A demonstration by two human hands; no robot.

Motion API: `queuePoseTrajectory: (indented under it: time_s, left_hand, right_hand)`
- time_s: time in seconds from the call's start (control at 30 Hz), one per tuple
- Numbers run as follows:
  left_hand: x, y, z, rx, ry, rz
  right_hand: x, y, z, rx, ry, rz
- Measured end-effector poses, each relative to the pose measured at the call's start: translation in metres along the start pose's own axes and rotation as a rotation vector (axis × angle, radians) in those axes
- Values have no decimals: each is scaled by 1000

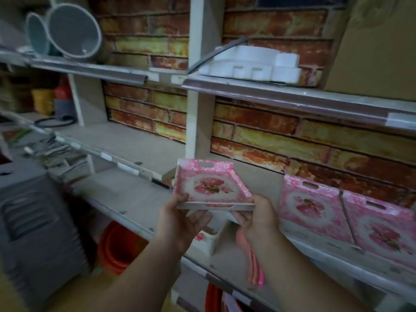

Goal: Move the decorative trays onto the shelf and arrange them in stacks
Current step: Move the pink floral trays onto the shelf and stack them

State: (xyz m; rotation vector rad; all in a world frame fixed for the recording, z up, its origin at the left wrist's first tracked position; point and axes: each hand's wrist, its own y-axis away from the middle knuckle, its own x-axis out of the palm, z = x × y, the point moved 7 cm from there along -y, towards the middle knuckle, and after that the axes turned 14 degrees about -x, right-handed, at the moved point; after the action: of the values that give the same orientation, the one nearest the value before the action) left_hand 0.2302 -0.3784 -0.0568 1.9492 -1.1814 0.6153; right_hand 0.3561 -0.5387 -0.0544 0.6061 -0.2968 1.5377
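I hold a pink floral decorative tray (pixel 210 184) level in front of the middle shelf (pixel 126 197). My left hand (pixel 180 219) grips its near left corner, thumb on the rim. My right hand (pixel 256 218) grips the near right corner. Two more pink floral trays lie on the same shelf to the right: one (pixel 311 206) leans toward the brick-patterned back wall, the other (pixel 382 230) sits beside it at the far right.
A white upright post (pixel 193 113) divides the shelf bays. White foam packing (pixel 254 64) and a cardboard box (pixel 378 46) sit on the upper shelf; grey round tubs (pixel 72 30) at top left. A grey crate (pixel 38 226) stands at left, orange buckets (pixel 117 246) below.
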Motion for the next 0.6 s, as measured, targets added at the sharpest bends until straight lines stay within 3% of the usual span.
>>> queuePoseTrajectory:
  time_s: [0.6]
  left_hand:
    - [-201,141,-126,274,169,-242]
  right_hand:
    - [165,152,-159,112,77,274]
